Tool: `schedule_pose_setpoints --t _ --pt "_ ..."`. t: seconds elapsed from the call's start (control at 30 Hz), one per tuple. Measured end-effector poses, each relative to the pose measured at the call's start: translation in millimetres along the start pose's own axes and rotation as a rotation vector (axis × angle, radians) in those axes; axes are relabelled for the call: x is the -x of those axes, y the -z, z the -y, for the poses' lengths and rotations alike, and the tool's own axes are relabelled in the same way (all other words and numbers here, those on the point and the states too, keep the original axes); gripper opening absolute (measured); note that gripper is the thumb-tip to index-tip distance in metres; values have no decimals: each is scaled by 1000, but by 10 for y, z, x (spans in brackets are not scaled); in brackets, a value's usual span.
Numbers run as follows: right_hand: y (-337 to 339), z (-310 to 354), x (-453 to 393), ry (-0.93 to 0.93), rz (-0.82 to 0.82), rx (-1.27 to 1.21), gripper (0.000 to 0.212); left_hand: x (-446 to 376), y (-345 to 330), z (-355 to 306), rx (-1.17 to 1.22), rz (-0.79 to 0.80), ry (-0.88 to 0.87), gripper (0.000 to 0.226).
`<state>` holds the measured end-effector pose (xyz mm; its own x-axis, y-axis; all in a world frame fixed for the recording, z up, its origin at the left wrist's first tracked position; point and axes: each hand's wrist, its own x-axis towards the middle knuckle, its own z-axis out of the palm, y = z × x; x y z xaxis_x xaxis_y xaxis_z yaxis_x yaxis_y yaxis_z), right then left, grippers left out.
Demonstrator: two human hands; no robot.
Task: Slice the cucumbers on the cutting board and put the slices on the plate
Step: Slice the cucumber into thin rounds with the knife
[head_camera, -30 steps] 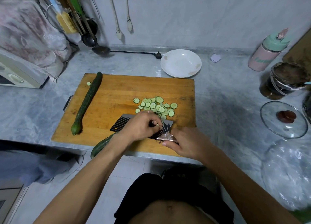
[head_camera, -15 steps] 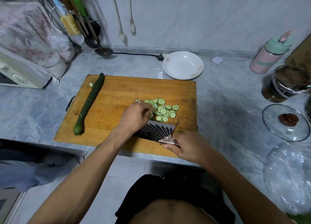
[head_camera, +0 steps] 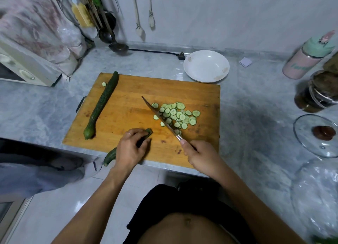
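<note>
On the wooden cutting board (head_camera: 128,104) lies a pile of several cucumber slices (head_camera: 178,115) at the right. My left hand (head_camera: 130,148) grips a partly cut cucumber (head_camera: 110,155) at the board's near edge; its tail hangs over the counter. My right hand (head_camera: 199,155) holds a knife (head_camera: 159,115) by the handle, blade on edge along the pile's left side. A whole cucumber (head_camera: 101,104) lies at the board's left, with one stray slice (head_camera: 104,84) beside its far end. The white plate (head_camera: 206,66) stands behind the board with nothing on it.
A glass lid (head_camera: 318,135) and a dark jar (head_camera: 318,91) sit at the right, with a pink bottle (head_camera: 309,57) behind them. A ladle (head_camera: 118,46) and a power cord (head_camera: 157,51) lie near the back wall. A white appliance (head_camera: 23,68) is at the left.
The knife, held flat with my left hand pushing slices off it, has turned onto its edge beside the pile. My left hand has moved back and taken hold of the cut cucumber.
</note>
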<state>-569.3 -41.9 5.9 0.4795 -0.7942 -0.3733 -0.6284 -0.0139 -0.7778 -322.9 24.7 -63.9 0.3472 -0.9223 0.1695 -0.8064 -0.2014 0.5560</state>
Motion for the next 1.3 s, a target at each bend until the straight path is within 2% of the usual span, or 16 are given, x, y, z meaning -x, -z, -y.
schedule_pose_setpoints --t 0.1,0.27,0.57,0.77,1.3 --pt "-99 95 -10 -4 38 -11 67 56 -102 37 -44 -64 -61 24" --pt "-206 234 53 58 53 75 56 69 -187 81 -108 -150 -130 21" --pt "-230 339 122 68 95 181 52 46 -214 125 -210 -132 -183 18" --pt "-234 395 117 23 126 143 53 35 -233 183 -240 -99 -203 27" --pt "-264 490 125 0 152 133 51 25 -246 175 -268 -153 -255 25"
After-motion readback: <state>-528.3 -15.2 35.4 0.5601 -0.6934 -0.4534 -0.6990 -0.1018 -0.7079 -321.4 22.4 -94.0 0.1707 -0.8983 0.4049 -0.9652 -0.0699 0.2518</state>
